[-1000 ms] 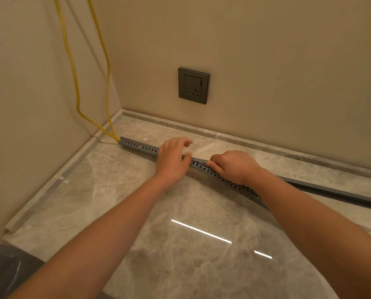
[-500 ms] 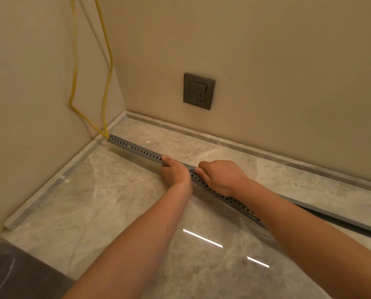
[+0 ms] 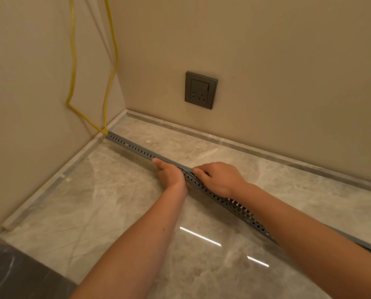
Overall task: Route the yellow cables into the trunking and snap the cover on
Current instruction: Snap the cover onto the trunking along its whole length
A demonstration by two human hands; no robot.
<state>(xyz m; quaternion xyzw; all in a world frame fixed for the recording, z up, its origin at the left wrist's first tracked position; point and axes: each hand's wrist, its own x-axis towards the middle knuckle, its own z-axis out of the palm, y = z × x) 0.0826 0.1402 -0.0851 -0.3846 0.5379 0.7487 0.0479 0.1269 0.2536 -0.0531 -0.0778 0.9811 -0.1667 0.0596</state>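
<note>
On marble floor (image 3: 115, 201) near wall corner | grey slotted trunking (image 3: 133, 146) lies diagonal, far end at corner | yellow cables (image 3: 73, 39) hang down wall, enter that end | left hand (image 3: 170, 173) grips trunking mid-length, fingers curled over | right hand (image 3: 221, 180) just beside, gripping it too | wall socket (image 3: 201, 90) behind
</note>
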